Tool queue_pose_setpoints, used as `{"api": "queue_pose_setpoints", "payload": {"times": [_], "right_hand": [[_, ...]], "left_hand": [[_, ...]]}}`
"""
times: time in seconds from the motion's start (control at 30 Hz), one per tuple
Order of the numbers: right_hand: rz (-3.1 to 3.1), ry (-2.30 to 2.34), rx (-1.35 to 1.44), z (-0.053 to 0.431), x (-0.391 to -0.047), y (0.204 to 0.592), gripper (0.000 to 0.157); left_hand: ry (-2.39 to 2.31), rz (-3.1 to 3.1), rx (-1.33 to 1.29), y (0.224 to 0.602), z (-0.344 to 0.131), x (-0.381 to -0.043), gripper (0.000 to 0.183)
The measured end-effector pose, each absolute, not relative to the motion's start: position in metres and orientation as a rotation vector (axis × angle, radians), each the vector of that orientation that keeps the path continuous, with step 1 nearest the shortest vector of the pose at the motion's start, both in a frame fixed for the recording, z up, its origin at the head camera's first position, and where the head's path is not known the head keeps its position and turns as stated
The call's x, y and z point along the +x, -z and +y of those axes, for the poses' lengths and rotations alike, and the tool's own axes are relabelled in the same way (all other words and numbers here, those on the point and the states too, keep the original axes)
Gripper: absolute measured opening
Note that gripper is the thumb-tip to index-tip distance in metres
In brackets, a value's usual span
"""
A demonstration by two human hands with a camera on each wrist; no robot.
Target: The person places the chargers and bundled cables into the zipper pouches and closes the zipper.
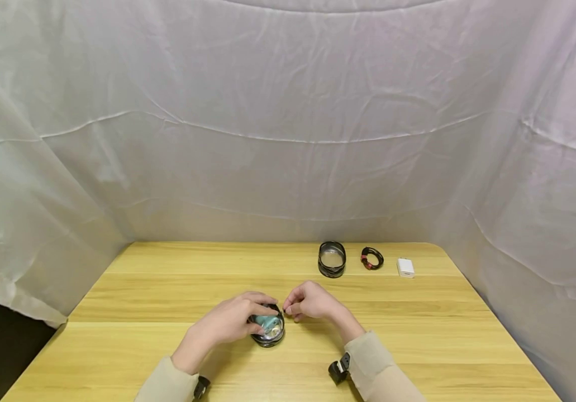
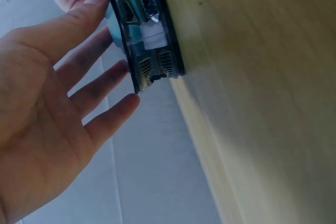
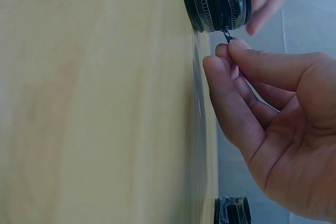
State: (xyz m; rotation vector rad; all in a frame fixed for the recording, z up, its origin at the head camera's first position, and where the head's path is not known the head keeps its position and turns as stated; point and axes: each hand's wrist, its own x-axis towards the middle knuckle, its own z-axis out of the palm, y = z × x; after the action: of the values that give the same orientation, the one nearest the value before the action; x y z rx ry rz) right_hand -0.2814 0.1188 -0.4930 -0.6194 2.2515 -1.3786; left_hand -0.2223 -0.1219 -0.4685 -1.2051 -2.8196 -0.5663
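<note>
A small round clear case (image 1: 276,338) with black edging and a zipper stands on the wooden table (image 1: 177,290), a teal item (image 1: 266,321) showing through its top. My left hand (image 1: 229,319) holds it from the left, thumb and fingers spread across its top and rim. On the other side, my right hand (image 1: 314,304) pinches the zipper pull (image 3: 228,36) between thumb and forefinger. Seen from the left wrist, the case wall (image 2: 155,38) shows something white and dark folded items inside. Part of the case top is hidden by the left fingers.
Farther back stands a second round clear case (image 1: 332,272) with black edging. To its right lie a coiled black cable (image 1: 379,258) with red parts and a white charger plug (image 1: 405,268). Pale curtains (image 1: 288,178) surround the table.
</note>
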Motion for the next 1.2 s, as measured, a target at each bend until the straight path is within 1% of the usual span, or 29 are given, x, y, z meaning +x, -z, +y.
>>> {"api": "queue_pose_setpoints", "payload": {"times": [0.67,1.2], "right_hand": [[2.259,1.328,-0.644,0.1234,-0.2832,0.4936,0.005],[2.259,1.310,-0.660,0.1245,-0.2831,0.4930,0.007]], "left_hand": [[0.621,-2.885,-1.164,0.4717,-0.1227,-0.2247,0.045],[0.590,-2.925,-1.087,0.4669,-0.1170,-0.2175,0.043]]}}
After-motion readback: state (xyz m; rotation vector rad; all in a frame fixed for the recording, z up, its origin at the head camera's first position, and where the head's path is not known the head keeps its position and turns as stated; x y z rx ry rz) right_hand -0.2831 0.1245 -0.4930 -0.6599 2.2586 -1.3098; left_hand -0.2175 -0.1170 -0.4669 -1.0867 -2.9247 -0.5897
